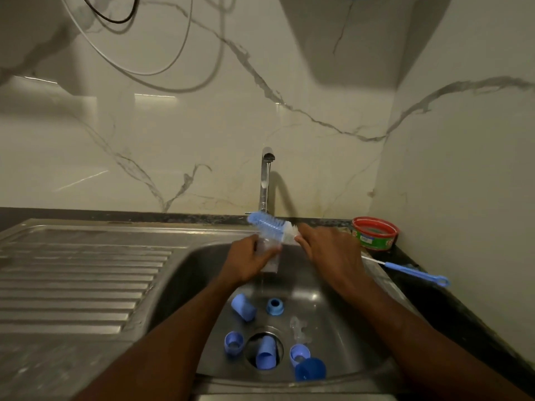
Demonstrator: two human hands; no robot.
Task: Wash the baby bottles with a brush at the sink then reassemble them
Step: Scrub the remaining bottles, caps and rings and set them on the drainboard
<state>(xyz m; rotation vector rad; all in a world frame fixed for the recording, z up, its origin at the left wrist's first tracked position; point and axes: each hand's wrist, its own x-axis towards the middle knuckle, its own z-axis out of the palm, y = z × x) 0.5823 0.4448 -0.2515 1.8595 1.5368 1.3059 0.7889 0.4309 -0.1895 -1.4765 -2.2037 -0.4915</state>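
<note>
**Fig.: Bottle and brush held under running tap**

Left hand (pixel 246 263) w/ grip clamped round a clear baby bottle (pixel 270 257), over the sink (pixel 185 273) near its back edge, below the tap (pixel 266 180); water runs. Right hand (pixel 327 247) w/ grip clamped on the bottle brush (pixel 270 224), bristle head pointing left above the bottle. Blue caps and collars (pixel 243 307) lie on the sink floor around the drain (pixel 265 353). Thin brush (pixel 414 272) and red-rimmed tub (pixel 375 233) on table, right of sink.
</note>
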